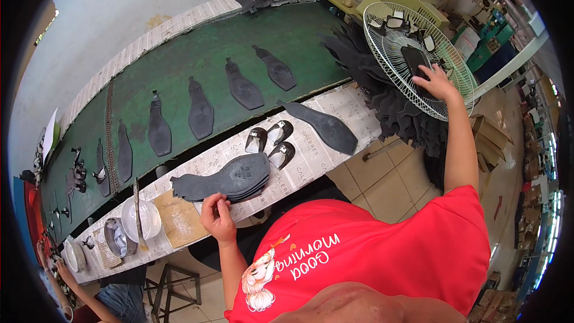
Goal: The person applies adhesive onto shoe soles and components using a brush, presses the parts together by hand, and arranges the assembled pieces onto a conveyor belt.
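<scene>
At the far left, a co-worker's hand [64, 272] is near a round white dish [75, 255] on the paper-covered worktop [308, 168]. Next, we see a round grey tin [112, 239] holding pale cloth [122, 243], then a white plastic bowl [152, 220] with a thin stick [138, 203] across it, and a flat tan board [179, 218]. Behind them, flat dark-grey sole-shaped pieces [201, 110] lie spaced along a green belt [287, 30].

Our left hand [218, 218] has curled fingers at the near edge of a fanned stack of dark-grey soles [224, 178] on the worktop; we cannot tell whether it grips any. Beside the stack sit three glossy dark shoe uppers [280, 133], then a single dark-grey sole [326, 127]. Our right hand [436, 82] reaches into a round white wire basket [399, 87], its bent fingers at a black oblong piece [414, 60]; we cannot tell whether it is gripped.
</scene>
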The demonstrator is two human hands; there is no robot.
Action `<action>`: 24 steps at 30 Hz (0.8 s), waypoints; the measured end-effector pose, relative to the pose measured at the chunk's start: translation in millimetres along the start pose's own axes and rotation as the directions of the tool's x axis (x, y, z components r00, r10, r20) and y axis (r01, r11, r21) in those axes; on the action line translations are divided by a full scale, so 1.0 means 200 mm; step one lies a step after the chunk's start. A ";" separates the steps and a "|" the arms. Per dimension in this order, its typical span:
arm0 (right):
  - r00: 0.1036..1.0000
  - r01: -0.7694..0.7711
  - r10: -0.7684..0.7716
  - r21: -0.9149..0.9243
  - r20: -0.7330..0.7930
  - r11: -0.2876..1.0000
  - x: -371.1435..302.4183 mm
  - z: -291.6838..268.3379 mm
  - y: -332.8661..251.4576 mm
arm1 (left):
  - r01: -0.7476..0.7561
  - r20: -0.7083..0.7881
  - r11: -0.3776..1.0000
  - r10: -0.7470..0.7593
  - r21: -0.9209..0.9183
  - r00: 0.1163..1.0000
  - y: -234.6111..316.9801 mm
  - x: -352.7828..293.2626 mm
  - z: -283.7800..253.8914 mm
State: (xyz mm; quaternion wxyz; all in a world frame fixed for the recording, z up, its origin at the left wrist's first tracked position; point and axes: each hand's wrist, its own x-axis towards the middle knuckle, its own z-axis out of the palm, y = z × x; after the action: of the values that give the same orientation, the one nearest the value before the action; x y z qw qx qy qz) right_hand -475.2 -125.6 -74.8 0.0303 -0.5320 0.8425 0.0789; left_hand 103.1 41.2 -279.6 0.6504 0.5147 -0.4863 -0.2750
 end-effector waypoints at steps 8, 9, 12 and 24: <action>0.991 0.006 0.007 0.099 -0.131 0.995 0.02 0.01 -0.02 | 0.005 0.007 1.000 -0.005 -0.007 1.000 0.00 0.01 0.00; 0.991 0.006 0.007 0.097 -0.134 0.995 0.04 0.01 0.00 | 0.007 0.009 1.000 -0.007 -0.007 1.000 0.00 0.01 0.00; 0.995 0.036 -0.029 0.074 -0.096 0.997 0.04 0.02 0.01 | 0.013 0.011 1.000 -0.013 -0.017 1.000 0.01 0.01 0.00; 0.508 0.861 -0.743 0.233 -0.436 0.452 -0.75 0.29 -1.11 | 0.023 -0.015 1.000 -0.023 -0.014 1.000 0.00 0.00 0.00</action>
State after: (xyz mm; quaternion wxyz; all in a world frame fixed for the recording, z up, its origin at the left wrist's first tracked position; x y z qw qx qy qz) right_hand -212.0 -76.2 -134.9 0.0629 -0.8533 0.4763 -0.2026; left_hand 103.0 40.7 -280.0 0.6543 0.5180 -0.4734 -0.2819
